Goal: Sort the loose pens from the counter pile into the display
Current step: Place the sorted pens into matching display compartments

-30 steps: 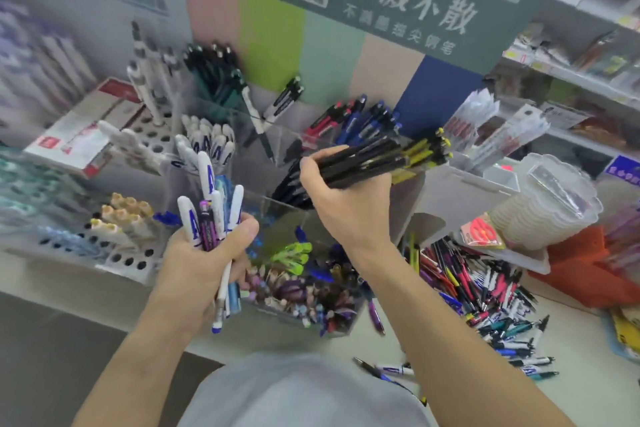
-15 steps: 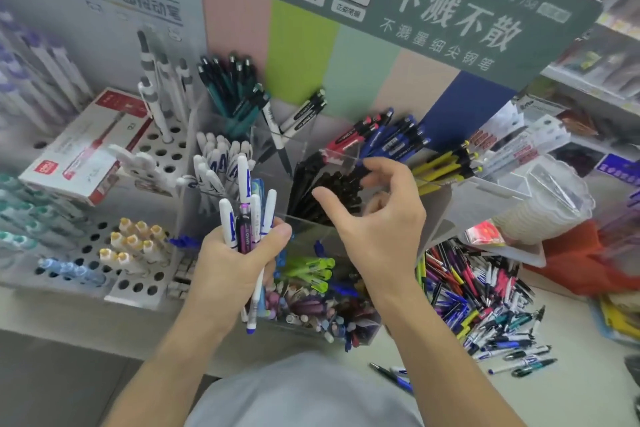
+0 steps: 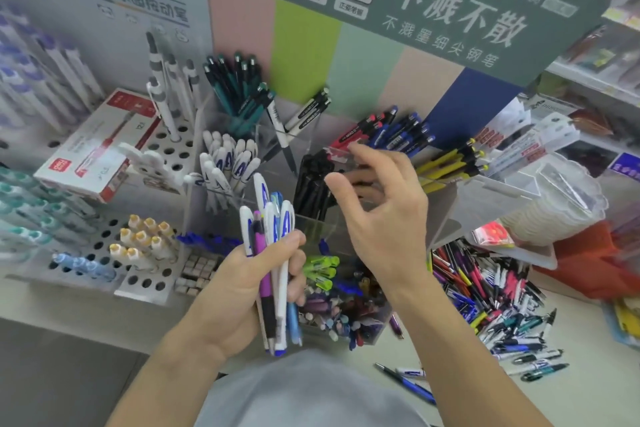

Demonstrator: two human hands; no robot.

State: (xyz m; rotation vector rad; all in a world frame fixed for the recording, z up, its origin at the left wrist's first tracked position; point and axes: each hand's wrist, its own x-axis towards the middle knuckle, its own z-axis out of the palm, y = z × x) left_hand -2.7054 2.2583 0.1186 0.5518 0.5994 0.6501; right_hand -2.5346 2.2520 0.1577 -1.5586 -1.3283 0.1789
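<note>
— How are the hands placed?

— The left hand [image 3: 242, 291] is raised in front of the display, fist upright, fingers curled round a bundle of pens [image 3: 272, 263]. The thumb lies across the front of the bundle. The right hand [image 3: 384, 218] hovers above the clear acrylic display [image 3: 332, 222], palm turned left, fingers loosely bent and spread, thumb pointing left. It holds nothing.

— What is the right hand over?

— It is just beside the black pens [image 3: 311, 184] that stand packed in a middle compartment. Whether a fingertip touches them or the acrylic edge I cannot tell.

— What does the bundle look like?

— Mostly white barrels with blue lettering, caps up, plus one purple pen with a black grip and a light blue one behind. The tips stick out below the fist.

— And the rest of the display?

— White-and-blue pens [image 3: 228, 166] matching the bundle stand in the compartment to the left of the black ones. Dark green pens [image 3: 239, 87] fill a rear one, red and blue pens [image 3: 388, 132] lean at the back right, and yellow-and-black pens [image 3: 450, 163] lie slanted further right. Neon green pens [image 3: 320, 270] sit in a low front bin.

— Where is the loose pile?

— The pile of mixed pens [image 3: 485, 291] lies on the counter [image 3: 588, 392] to the right of the display, below the right forearm. A few stray pens [image 3: 408, 381] lie apart, nearer the person.
</note>
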